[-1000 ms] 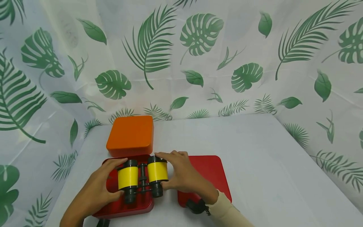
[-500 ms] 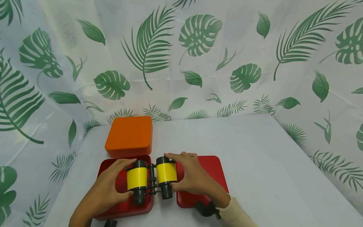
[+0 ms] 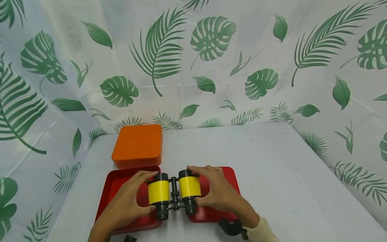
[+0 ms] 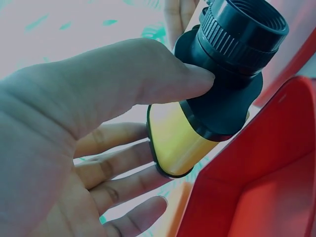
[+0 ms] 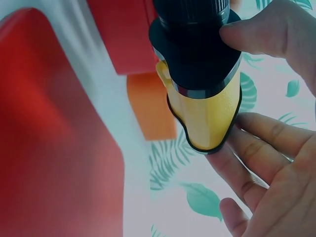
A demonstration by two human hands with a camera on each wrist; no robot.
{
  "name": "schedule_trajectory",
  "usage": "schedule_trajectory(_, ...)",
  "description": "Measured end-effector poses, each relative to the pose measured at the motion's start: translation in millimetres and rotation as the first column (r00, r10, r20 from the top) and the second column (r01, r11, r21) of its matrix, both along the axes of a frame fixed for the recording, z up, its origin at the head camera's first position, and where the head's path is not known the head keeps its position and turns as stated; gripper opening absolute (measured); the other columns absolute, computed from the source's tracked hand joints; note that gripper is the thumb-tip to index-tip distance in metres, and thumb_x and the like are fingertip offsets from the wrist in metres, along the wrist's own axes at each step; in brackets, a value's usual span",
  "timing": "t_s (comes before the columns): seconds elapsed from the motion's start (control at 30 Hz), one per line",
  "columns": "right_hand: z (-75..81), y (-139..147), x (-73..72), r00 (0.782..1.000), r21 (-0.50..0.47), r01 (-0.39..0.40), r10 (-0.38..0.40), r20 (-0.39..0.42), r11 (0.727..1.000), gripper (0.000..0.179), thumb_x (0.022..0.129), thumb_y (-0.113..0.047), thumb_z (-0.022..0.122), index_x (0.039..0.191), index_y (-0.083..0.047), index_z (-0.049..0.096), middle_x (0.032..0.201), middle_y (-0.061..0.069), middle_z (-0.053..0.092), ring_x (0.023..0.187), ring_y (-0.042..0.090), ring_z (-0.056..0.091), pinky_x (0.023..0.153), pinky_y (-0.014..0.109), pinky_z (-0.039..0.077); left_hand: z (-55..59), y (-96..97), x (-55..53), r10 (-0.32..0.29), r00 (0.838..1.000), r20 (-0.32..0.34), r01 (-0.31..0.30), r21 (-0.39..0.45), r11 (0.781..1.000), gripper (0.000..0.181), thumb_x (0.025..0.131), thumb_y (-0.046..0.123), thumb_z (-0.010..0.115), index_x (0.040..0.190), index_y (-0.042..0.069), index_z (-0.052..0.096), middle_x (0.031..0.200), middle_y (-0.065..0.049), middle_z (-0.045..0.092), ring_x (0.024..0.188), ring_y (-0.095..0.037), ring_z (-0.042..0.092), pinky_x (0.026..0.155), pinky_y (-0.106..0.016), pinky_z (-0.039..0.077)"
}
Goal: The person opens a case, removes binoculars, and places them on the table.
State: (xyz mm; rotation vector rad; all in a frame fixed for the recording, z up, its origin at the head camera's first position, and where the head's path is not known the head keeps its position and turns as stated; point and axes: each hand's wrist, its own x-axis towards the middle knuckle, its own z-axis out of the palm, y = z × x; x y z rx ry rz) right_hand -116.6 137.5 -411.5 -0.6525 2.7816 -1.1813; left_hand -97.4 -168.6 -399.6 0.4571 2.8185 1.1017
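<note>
Yellow-and-black binoculars point(image 3: 158, 192) are held up between both hands, over the gap between a red open box point(image 3: 104, 191) and a red lid point(image 3: 231, 178). My left hand point(image 3: 127, 200) grips the left barrel, thumb on the black eyepiece end and fingers at the far end. On the other barrel my right hand point(image 3: 222, 191) does the same. In the left wrist view the thumb presses the black housing point(image 4: 222, 103) below the eyepiece. The right wrist view shows the right thumb beside the other eyepiece point(image 5: 195, 19), fingertips at the yellow barrel's far end.
An orange box point(image 3: 137, 144) stands behind the red box, close to its back rim. The white table point(image 3: 242, 151) extends to the right. A leaf-patterned curtain point(image 3: 175, 60) rises at the back and both sides.
Both hands have carried the binoculars to the right, from over the red box to between the box and the lid. More of the box's inside shows now.
</note>
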Motion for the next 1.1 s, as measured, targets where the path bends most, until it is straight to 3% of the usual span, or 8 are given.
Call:
schedule_trajectory(0.2,-0.4,10,5.6,0.999,0.0,0.03,-0.03,0.013,1.0,0.092,0.071,-0.023,0.092,0.154,-0.031,0.055,0.138,-0.009,0.069,0.131,0.019,0.056,0.117,0.066,0.036,0.8,11.7,-0.6,0.002,1.0,0.022,-0.002,-0.004,1.0,0.094,0.068,0.019,0.1,0.15,0.034,0.056,0.143,0.011,0.059,0.13,-0.022,0.06,0.105,-0.056,0.057)
schedule_trajectory(0.43,0.9,21,13.4,0.994,-0.004,0.085,-0.085,0.066,0.996,0.09,0.072,-0.02,0.093,0.153,-0.034,0.056,0.14,-0.007,0.067,0.141,0.032,0.043,0.103,0.067,0.053,-1.1,23.7,-2.3,0.008,0.999,0.05,-0.008,-0.006,1.0,0.095,0.064,0.017,0.1,0.147,0.034,0.059,0.139,0.007,0.061,0.126,-0.021,0.06,0.1,-0.055,0.06)
schedule_trajectory(0.8,0.4,36,19.3,0.994,-0.006,0.103,-0.102,0.046,0.995,0.09,0.072,-0.026,0.096,0.152,-0.037,0.057,0.14,-0.004,0.067,0.139,0.036,0.042,0.1,0.068,0.053,-4.4,39.0,-5.1,-0.032,0.999,0.038,0.032,0.002,0.999,0.098,0.06,0.017,0.099,0.147,0.034,0.059,0.14,0.006,0.062,0.126,-0.02,0.059,0.094,-0.053,0.063)
schedule_trajectory(1.1,-1.0,50,22.4,0.988,-0.008,0.134,-0.133,0.077,0.991,0.092,0.07,-0.021,0.095,0.152,-0.038,0.056,0.138,-0.007,0.067,0.134,0.033,0.043,0.1,0.063,0.055,-8.5,48.5,-7.3,-0.088,0.996,0.017,0.088,0.02,0.996,0.096,0.064,0.02,0.098,0.15,0.032,0.057,0.142,0.007,0.062,0.125,-0.02,0.059,0.096,-0.054,0.062)
